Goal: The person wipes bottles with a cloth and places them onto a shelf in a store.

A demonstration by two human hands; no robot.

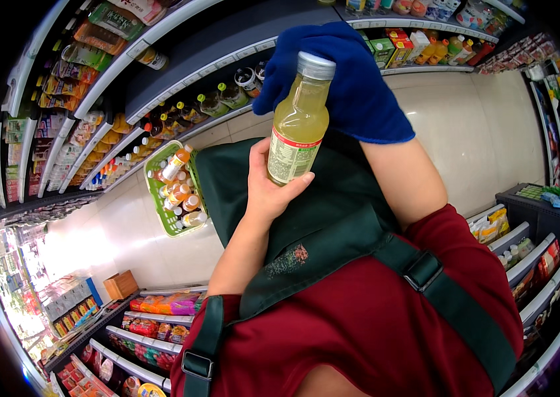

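My left hand [271, 188] is closed around the lower part of a glass bottle [299, 126] of cloudy yellow-green drink. The bottle stands tilted, its silver cap up and a red-and-white label facing me. A blue cloth mitt [378, 114] covers my right hand [343, 73], hiding its fingers. The mitt is just behind the bottle's neck and cap; whether it grips or merely touches the glass cannot be seen. Below the hands, a dark green apron [333, 192] covers my front.
A green plastic basket [155, 198] holding several orange and amber drink bottles is on the tiled floor [121, 228] at left. Ahead runs a shelf [194, 74] with bottles and cartons on its lower level. More stocked shelves [154, 344] lie behind me and at right.
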